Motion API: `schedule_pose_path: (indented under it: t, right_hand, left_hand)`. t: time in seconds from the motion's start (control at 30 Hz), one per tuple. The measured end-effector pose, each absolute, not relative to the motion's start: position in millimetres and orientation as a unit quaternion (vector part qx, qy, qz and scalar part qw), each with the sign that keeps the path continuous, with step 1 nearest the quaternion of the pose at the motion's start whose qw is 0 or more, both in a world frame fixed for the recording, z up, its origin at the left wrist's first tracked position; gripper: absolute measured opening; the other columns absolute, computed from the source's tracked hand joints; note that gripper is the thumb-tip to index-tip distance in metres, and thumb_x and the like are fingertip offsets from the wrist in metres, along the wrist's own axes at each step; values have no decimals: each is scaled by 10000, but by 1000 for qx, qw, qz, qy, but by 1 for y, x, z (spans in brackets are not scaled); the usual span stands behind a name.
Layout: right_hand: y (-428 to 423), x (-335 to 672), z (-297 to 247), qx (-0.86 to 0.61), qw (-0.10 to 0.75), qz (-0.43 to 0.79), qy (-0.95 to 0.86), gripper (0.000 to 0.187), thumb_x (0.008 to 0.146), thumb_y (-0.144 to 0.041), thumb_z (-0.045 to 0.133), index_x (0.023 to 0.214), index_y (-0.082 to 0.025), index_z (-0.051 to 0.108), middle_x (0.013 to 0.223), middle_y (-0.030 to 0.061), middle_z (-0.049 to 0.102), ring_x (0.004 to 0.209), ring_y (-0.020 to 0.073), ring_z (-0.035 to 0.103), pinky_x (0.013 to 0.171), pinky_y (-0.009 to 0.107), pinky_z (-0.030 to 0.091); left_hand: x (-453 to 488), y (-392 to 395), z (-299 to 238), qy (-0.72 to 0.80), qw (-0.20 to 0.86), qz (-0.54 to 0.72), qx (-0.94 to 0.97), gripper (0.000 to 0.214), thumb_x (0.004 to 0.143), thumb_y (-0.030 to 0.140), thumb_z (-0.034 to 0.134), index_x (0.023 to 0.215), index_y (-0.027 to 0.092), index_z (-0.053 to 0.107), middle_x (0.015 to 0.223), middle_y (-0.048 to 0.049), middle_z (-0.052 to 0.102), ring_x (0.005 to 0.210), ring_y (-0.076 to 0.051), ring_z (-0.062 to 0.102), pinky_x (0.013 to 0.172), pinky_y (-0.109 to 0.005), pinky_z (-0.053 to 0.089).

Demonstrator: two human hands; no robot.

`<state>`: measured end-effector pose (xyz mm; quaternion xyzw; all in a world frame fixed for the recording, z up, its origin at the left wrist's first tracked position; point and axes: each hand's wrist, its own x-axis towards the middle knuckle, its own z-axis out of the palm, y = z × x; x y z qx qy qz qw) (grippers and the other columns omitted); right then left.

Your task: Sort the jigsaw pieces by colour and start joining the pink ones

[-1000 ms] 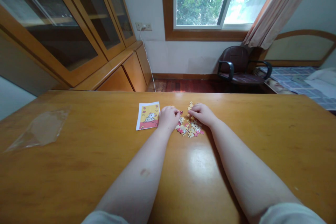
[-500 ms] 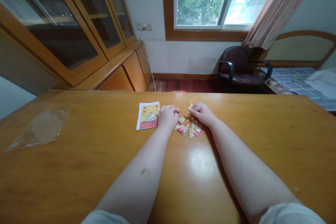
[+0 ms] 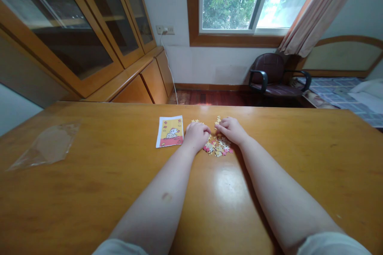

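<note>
A pile of small jigsaw puzzle pieces [image 3: 218, 148], yellow, white and pink, lies on the wooden table [image 3: 119, 191]. My left hand [image 3: 197, 134] rests at the pile's left edge, its fingers curled down; whatever they pinch is hidden. At the pile's far right, my right hand [image 3: 231, 129] has thumb and forefinger together beside a few yellow puzzle pieces [image 3: 218, 119]. More yellow pieces [image 3: 196, 121] show just beyond my left hand. Left of that hand lies a picture card [image 3: 170, 131] with a white cartoon animal on yellow and pink.
A clear plastic bag [image 3: 49, 143] lies flat on the table's left side. Beyond the far edge stand a glass-door cabinet [image 3: 119, 20], an armchair [image 3: 271, 73] and a bed [image 3: 338, 91] under a window [image 3: 230, 0].
My left hand has moved slightly right and nearer, off the card's edge and onto the pile's left side, uncovering yellow pieces behind it. The right hand stays nearly still.
</note>
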<state>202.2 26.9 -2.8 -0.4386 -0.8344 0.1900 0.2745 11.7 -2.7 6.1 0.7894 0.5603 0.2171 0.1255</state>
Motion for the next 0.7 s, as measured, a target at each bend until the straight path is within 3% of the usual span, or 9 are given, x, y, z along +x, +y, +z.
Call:
schedule_pose_path:
  t: [0.2,0.6,0.7]
  right_hand:
    - [24,199,-2,-379,252,245,-856,508,894,-495,469,569,-187,708,606,43,620,608,129,528,695,291,393]
    - [31,204,-10,-537,270,117,-791,531,931,-478,395,609,-206,717,673,60,634,713,166,560,731,298,375]
    - [29,203,-7,-517,279,119,-800,497,923,-474,419,635,-199,718,678,58,625,714,165,551,718,297,379]
  left_hand:
    - [12,-3,7,585,126,217,772,266,771,150,485,848,247,721,893,-17,720,902,-212,596,872,-345,434]
    - [12,-1,6,525,169,209,807,296,775,156,479,908,245,728,930,-11,722,917,-195,613,887,-326,455]
    - [12,-2,6,527,165,209,807,299,777,157,476,927,242,720,947,-18,714,930,-199,605,904,-333,445]
